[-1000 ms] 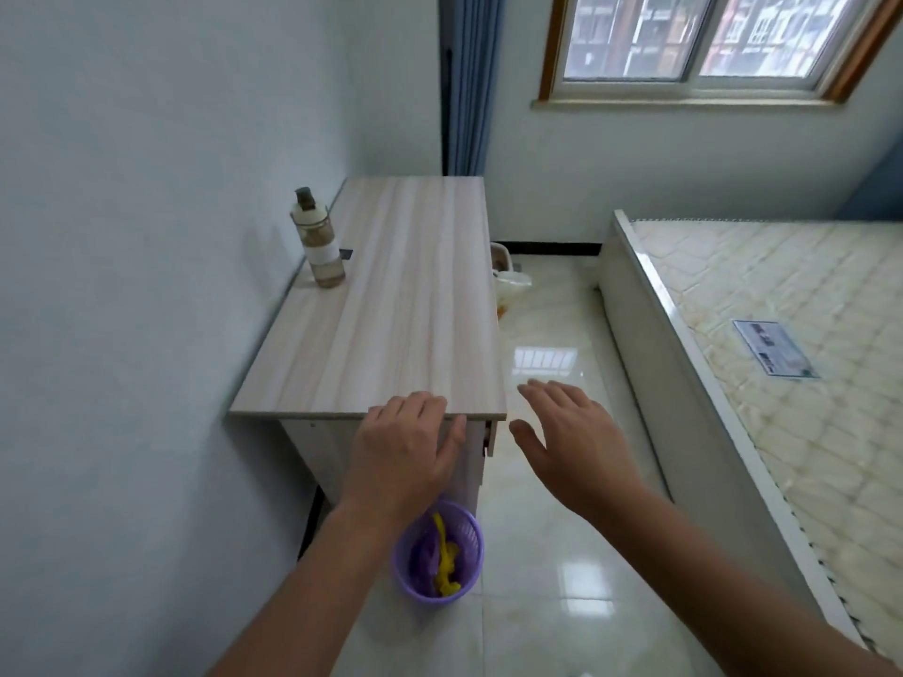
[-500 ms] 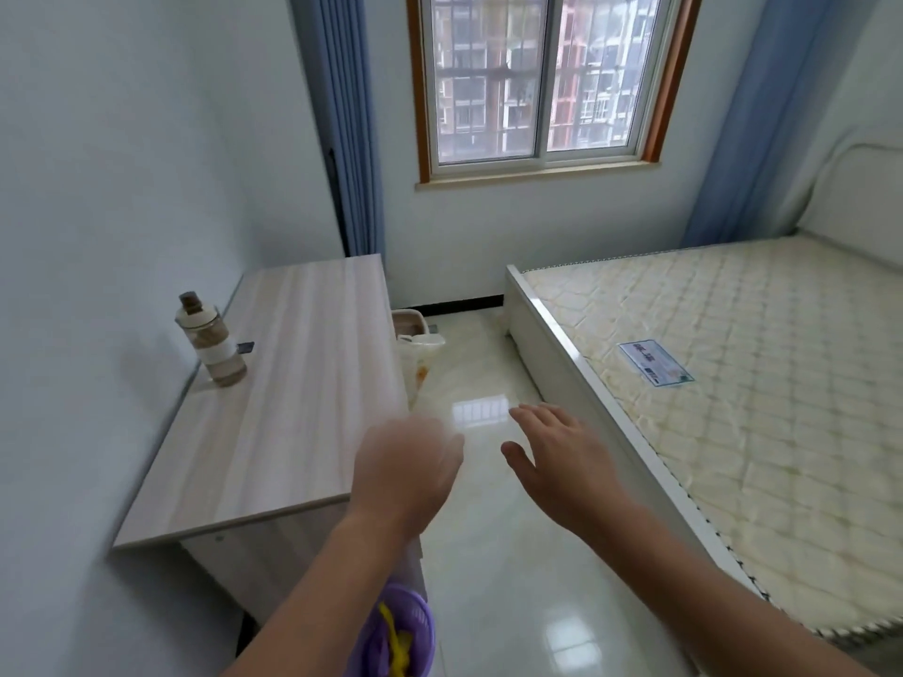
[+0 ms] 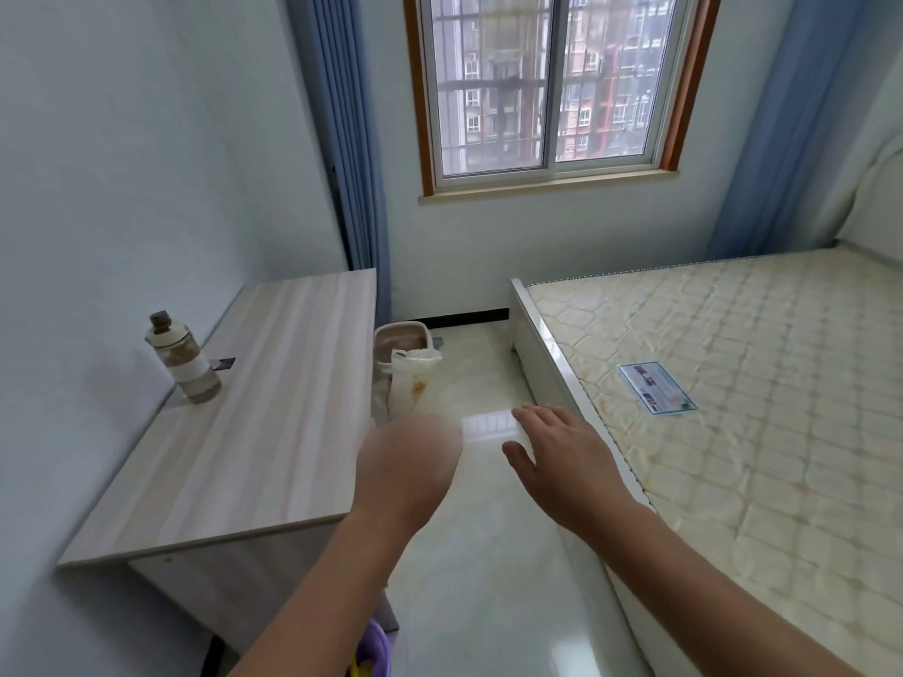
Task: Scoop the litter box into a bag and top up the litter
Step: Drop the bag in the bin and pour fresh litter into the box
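A beige litter box stands on the floor beyond the far end of the desk, partly hidden by it. A whitish bag stands in front of the box. My left hand hovers blurred above the desk's near right corner and holds nothing. My right hand is stretched out over the floor with its fingers straight, also holding nothing. A purple basket with something yellow inside peeks out at the bottom edge under my left forearm.
A wooden desk runs along the left wall, with a water bottle on it. A bed with a bare mattress fills the right side. A strip of glossy tiled floor lies between them. Window and blue curtains are at the back.
The view has lifted from the desk edge and purple basket toward the window and bed. My left hand has come off the desk edge. Both hands stay raised in front.
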`<state>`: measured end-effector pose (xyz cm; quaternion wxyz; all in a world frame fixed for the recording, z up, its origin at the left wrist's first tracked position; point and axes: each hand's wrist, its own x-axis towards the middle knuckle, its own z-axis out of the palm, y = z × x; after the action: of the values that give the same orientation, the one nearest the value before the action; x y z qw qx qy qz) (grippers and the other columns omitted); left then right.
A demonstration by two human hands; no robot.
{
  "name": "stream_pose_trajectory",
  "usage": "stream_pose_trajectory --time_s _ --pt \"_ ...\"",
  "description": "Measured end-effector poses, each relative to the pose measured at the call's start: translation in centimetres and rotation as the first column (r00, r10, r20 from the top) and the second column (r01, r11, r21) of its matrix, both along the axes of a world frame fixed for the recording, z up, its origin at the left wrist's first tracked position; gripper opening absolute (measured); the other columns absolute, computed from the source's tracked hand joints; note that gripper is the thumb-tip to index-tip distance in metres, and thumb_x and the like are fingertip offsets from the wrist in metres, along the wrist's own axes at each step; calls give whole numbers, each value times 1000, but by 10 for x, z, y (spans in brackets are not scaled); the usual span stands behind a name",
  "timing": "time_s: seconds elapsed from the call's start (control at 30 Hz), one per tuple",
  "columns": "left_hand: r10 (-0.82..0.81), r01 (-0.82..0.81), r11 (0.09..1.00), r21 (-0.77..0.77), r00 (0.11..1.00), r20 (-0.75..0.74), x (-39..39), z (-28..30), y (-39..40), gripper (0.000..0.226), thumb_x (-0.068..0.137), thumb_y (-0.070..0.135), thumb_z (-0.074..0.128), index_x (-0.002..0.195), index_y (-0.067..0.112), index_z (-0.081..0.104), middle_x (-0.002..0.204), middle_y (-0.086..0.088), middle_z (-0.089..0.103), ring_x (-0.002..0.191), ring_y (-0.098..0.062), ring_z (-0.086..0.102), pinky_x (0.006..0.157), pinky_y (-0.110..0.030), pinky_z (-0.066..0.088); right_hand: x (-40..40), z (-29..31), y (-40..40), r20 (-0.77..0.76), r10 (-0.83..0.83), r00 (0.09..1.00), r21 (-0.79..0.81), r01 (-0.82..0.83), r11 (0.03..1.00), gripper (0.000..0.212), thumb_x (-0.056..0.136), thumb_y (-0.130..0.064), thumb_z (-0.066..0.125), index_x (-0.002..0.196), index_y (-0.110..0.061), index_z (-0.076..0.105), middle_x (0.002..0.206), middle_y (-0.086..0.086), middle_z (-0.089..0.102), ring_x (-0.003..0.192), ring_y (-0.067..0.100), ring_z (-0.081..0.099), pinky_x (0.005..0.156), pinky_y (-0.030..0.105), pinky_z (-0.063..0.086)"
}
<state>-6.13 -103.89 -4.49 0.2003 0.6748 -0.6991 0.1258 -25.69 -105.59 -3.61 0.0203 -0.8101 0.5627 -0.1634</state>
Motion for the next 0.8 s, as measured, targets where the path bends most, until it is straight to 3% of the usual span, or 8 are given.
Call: stream_pose_trajectory --time_s 0.2,0.4,0.63,0.8 --pt "11 -11 1000 26 1000 11 -4 -8 -39 54 97 53 24 99 22 68 86 5 70 72 -16 63 68 -36 53 -2 -6 -49 -12 49 999 25 -48 999 49 99 -46 38 140 -19 45 143 -6 49 135 17 39 108 33 35" --pt "4 -5 999 41 1000 29 14 -40 -101 51 96 52 29 92 21 69 82 4 69 67 -16 61 62 -35 52 18 -29 -113 -77 58 995 88 -52 995 48 100 -45 36 140 -20 44 143 -6 48 134 16 38 106 32 35" --pt "-74 76 997 33 996 -55 27 -70 -202 51 95 50 28 88 18 68 79 2 68 65 -18 60 60 -34 51 37 -36 -204 -194 30 981 130 -5 991 47 99 -46 36 138 -21 45 143 -5 48 134 19 40 106 34 35" --pt "-139 139 990 38 990 -18 37 -69 -264 48 95 49 29 92 18 66 83 3 68 68 -19 61 61 -35 49 45 -31 -262 -211 -6 977 119 32 992 49 100 -47 34 140 -20 44 144 -4 47 135 20 39 107 33 34"
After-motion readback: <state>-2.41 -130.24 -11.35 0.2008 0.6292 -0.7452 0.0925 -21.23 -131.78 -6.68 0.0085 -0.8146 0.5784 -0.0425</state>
